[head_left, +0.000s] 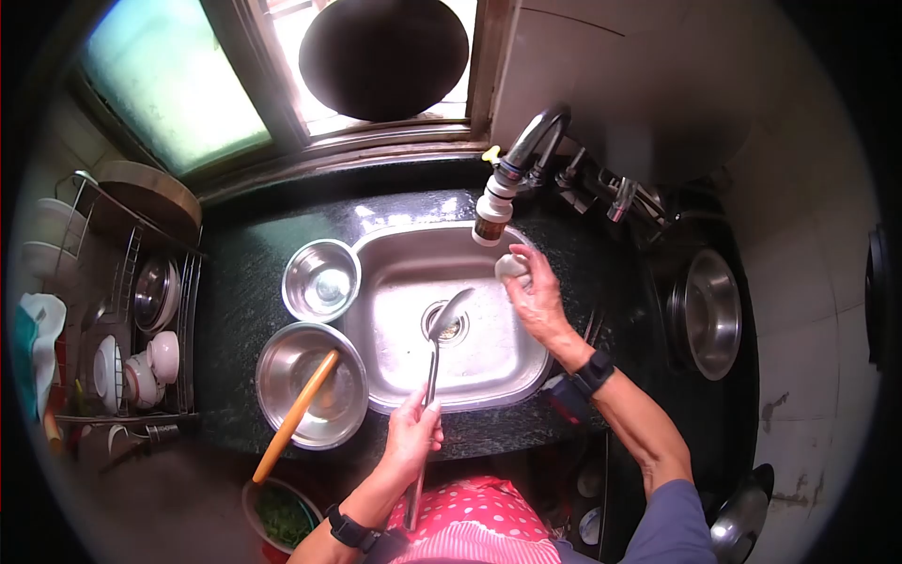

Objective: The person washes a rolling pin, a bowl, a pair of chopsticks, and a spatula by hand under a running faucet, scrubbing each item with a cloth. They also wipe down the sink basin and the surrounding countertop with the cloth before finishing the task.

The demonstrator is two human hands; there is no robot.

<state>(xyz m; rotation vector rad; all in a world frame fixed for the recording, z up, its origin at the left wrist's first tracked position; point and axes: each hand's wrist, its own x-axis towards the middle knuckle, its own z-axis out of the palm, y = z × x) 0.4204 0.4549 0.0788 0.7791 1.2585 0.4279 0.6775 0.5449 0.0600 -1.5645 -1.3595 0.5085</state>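
Observation:
My left hand [411, 434] is closed around the handle of a long metal spoon [433, 362]. The spoon's bowl points away from me, above the drain of the steel sink [385, 258], and the handle's end reaches back to my apron. Close to the tap's white filter nozzle [495, 209], my right hand [537, 301] pinches a small, rounded white wad [511, 269] between thumb and fingers. I cannot tell whether it is a sponge or a cloth.
Left of the sink stand a small steel bowl [321, 280] and a larger one [282, 376] with a wooden-handled tool [299, 414] leaning in it. A dish rack [132, 244] is at far left. Steel basins [711, 315] stand at right. A bowl of greens [280, 512] is below the counter.

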